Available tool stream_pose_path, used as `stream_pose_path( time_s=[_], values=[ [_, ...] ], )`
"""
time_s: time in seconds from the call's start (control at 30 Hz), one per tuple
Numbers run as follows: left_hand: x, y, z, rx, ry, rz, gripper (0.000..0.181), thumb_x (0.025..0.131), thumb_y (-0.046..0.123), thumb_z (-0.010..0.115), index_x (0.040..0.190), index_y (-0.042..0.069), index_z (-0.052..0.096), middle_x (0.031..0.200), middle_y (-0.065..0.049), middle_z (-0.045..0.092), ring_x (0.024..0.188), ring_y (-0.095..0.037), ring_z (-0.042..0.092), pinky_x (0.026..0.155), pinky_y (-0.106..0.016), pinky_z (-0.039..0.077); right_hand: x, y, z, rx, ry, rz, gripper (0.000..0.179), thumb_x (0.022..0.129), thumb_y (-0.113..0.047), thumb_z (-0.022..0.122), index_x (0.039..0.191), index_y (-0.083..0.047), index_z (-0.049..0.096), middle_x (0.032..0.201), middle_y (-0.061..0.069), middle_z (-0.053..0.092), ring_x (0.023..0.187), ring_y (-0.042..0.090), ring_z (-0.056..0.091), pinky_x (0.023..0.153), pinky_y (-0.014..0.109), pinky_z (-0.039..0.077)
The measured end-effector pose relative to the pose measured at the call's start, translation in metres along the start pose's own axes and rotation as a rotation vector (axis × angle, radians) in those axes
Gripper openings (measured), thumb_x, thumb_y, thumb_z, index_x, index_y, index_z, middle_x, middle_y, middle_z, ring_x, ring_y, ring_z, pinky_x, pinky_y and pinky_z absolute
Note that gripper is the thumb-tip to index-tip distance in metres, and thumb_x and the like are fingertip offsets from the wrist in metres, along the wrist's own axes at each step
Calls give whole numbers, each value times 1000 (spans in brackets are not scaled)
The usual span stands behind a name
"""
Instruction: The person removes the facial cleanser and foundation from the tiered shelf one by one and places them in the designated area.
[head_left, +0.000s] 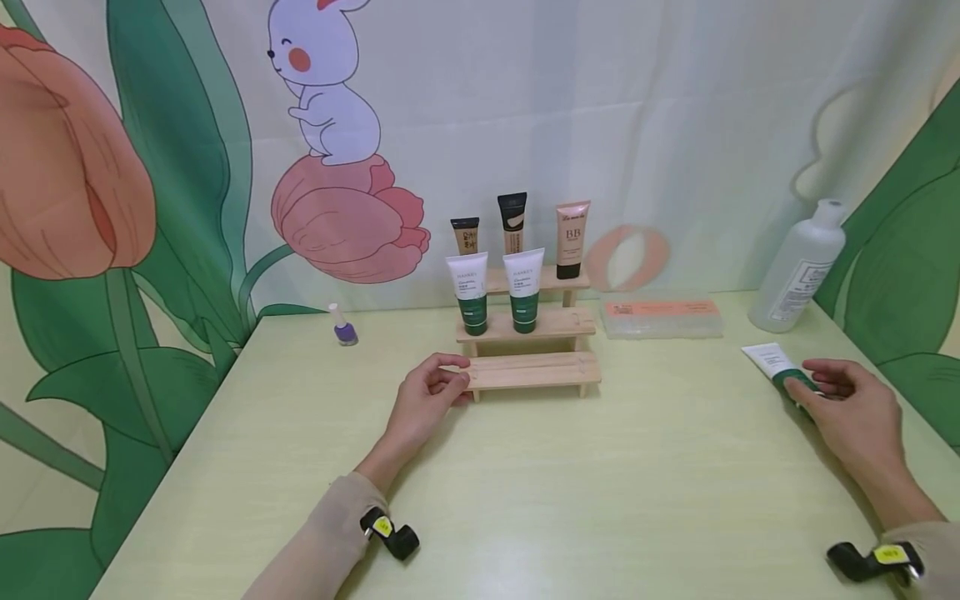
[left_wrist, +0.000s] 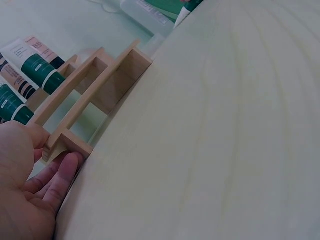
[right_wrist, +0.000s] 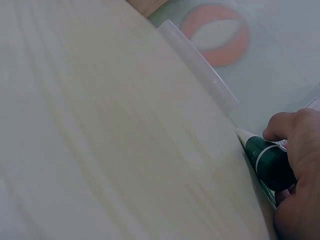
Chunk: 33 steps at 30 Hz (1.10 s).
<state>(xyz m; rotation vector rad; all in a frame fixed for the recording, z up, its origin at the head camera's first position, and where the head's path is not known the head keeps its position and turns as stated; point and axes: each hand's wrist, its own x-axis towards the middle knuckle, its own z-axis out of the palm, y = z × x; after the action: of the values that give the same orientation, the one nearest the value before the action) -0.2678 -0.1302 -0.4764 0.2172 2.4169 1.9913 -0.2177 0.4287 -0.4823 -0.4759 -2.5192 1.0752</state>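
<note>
My left hand (head_left: 426,398) grips the left end of the lowest step of a wooden tiered stand (head_left: 536,372), thumb on top and fingers beneath, as the left wrist view shows. Two white-and-green tubes, one left (head_left: 468,293) and one right (head_left: 524,290), stand on its middle step. Behind them on the top step are two black-capped tubes (head_left: 513,225) and a pink BB cream tube (head_left: 572,240). At the table's right side my right hand (head_left: 855,412) pinches another white-and-green tube (head_left: 776,365), which lies at the tabletop. In the right wrist view its green end (right_wrist: 272,162) shows between thumb and fingers.
A clear flat box with an orange label (head_left: 662,319) lies right of the stand. Farther right stands a large white bottle (head_left: 798,267), close to the right hand. A purple nail polish bottle (head_left: 343,327) is at the back left. A printed curtain (head_left: 480,100) hangs behind the table.
</note>
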Motion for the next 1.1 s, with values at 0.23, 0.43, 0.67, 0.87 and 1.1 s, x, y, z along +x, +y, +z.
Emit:
stream_pose_path(
  time_s=[0.23,0.43,0.67,0.87,1.1],
  values=[
    [1,0,0,-6,2,-3,20,112,13,70,132,12,74,111,-15,78,96,-26,81,88,-30,70,0,-2,0,43,71,20,59,105,-39,77,149,-3,63,128,5,63,98,-7,47,77,8,42],
    [0,0,0,0,3,-5,20,112,13,70,132,13,73,112,-14,78,97,-26,81,88,-30,69,-5,-15,0,233,262,-23,52,101,-22,80,150,-18,65,125,-28,57,110,-11,54,89,11,42],
    [0,0,2,2,3,-3,20,112,13,70,132,12,73,111,-14,78,96,-25,81,87,-30,70,-14,-34,-2,374,399,-142,53,99,-10,78,150,-12,64,130,-22,61,113,-3,61,91,15,46],
    [0,0,3,20,5,-7,21,111,12,71,132,12,73,110,-14,79,94,-25,81,87,-30,70,-15,-51,0,454,415,-203,50,96,-3,80,144,-7,67,126,-15,67,112,2,67,88,15,51],
    [1,1,3,16,11,-3,21,111,11,71,132,12,73,110,-15,78,95,-26,81,87,-31,70,-3,-78,9,565,329,-288,52,95,4,79,145,-1,64,130,-3,70,113,11,69,88,16,54]
  ],
)
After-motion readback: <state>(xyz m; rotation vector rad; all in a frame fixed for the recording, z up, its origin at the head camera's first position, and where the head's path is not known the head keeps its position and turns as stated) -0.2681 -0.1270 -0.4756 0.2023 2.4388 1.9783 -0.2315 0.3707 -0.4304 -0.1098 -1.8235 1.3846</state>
